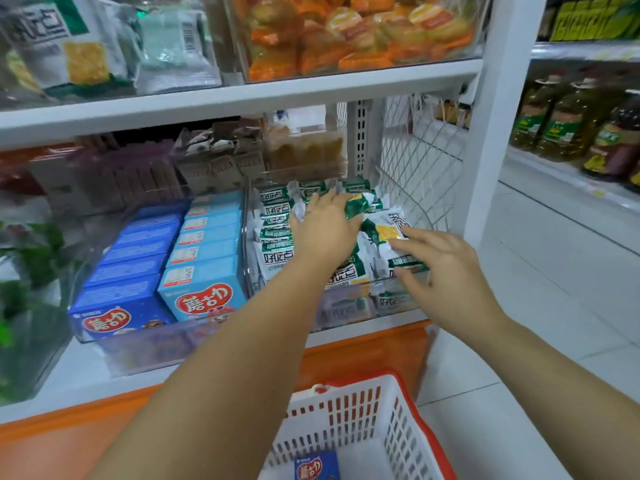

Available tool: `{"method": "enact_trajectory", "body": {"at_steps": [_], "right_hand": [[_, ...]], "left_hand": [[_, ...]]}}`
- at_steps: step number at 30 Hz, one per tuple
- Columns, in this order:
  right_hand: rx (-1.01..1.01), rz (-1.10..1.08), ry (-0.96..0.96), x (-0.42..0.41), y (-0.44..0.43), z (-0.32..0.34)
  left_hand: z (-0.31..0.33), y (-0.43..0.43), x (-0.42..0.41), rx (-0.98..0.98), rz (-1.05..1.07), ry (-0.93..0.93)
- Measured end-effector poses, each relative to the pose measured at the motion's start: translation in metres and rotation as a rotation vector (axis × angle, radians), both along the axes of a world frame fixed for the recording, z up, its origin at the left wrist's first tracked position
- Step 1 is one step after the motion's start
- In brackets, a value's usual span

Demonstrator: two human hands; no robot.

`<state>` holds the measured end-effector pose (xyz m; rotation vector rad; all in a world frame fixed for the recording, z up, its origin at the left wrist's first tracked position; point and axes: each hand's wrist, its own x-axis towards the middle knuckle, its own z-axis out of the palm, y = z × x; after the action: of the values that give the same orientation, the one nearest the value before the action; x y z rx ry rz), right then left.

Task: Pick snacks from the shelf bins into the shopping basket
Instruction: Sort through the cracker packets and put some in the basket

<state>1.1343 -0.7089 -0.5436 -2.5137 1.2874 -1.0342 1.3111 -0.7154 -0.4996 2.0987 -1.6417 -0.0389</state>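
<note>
On the left of the shelf we've got a bin of blue boxes (204, 258), and right next to it is the clear bin (246, 237) stuffed with green-and-white snack packets. Our left hand (325, 230) is in there with its fingers curled round a green packet (358, 205), while our right hand (446, 282) has its fingers spread, touching another packet (388, 230) near the front. The white basket (363, 410) sits below with one blue box (317, 467) in it.
</note>
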Motion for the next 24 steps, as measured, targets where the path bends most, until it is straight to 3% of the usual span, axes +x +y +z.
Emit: {"method": "enact_trajectory", "body": {"at_steps": [2,7,14,17,21,24], "right_hand": [[-0.005,-0.002,0.038,0.000,0.001,0.000],[-0.010,-0.005,0.057,0.000,0.002,0.001],[0.006,-0.029,0.041,0.003,0.008,0.006],[0.010,-0.023,0.049,0.003,0.010,0.007],[0.010,-0.022,0.021,0.003,0.014,0.011],[0.046,-0.029,-0.077,0.008,0.025,0.024]], "left_hand": [[0.004,0.005,0.009,0.079,-0.029,-0.029],[0.027,0.036,0.043,0.065,0.046,-0.227],[0.026,0.053,0.062,0.359,0.087,-0.470],[0.018,0.052,0.059,0.345,0.095,-0.559],[0.018,0.058,0.059,0.334,0.079,-0.532],[0.019,0.070,0.060,0.198,0.103,-0.503]]}}
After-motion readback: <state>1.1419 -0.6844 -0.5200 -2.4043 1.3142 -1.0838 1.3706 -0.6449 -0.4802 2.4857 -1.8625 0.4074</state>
